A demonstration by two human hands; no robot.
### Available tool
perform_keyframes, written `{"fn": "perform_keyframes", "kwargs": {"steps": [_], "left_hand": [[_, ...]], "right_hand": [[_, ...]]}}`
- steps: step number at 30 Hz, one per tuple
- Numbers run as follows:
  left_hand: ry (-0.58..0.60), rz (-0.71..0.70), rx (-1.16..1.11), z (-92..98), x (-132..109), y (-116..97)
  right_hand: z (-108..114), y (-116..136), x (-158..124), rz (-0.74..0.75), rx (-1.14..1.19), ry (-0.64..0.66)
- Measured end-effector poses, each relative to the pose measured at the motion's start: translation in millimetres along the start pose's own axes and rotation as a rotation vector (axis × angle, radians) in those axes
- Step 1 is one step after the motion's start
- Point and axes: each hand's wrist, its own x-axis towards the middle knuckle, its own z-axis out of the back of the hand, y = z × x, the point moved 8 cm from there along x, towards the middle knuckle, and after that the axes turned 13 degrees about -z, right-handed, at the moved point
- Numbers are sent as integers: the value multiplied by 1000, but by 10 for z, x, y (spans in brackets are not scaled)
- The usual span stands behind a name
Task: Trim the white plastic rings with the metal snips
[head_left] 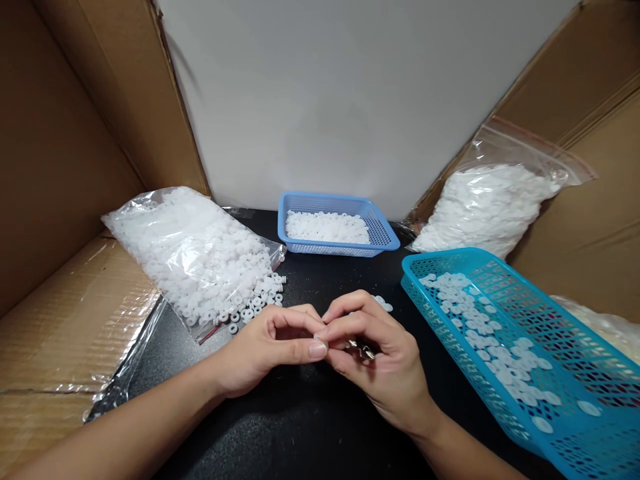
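My left hand (pixel 287 340) is closed, thumb pressed against the fingers, with a small whitish piece just showing at the fingertips. My right hand (pixel 383 360) meets it tip to tip above the black table. Curled inside the right fingers is a small shiny metal object (pixel 363 348), mostly hidden, so its kind cannot be told. Just beyond the right hand lie a few white plastic discs (pixel 383 303). Loose white plastic rings (pixel 257 300) spill out near the left hand from a clear bag (pixel 185 247) full of them.
Behind the hands stands a blue basket (pixel 337 250) holding white pieces. On the right, a turquoise basket (pixel 565 313) holds scattered white discs. A filled zip bag (pixel 480 207) leans at the back right. Cardboard walls (pixel 75 100) flank the black table (pixel 240 433).
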Motion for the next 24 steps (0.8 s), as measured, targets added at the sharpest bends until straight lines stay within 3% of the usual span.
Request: {"fn": "perform_keyframes", "kwargs": {"steps": [6,12,16,24], "left_hand": [[-22,4,-40,11,-3,47],[-71,69,-236,14,-12,133],[-136,113,-296,50,-26,172],[-215,-38,-284,102,12,51]], "right_hand": [[-14,-81,12,-84,123,47],[-45,-144,18,-131,172,98],[-21,-170,22,-141,144,62],[18,-126,28,-130,138,-6]]}}
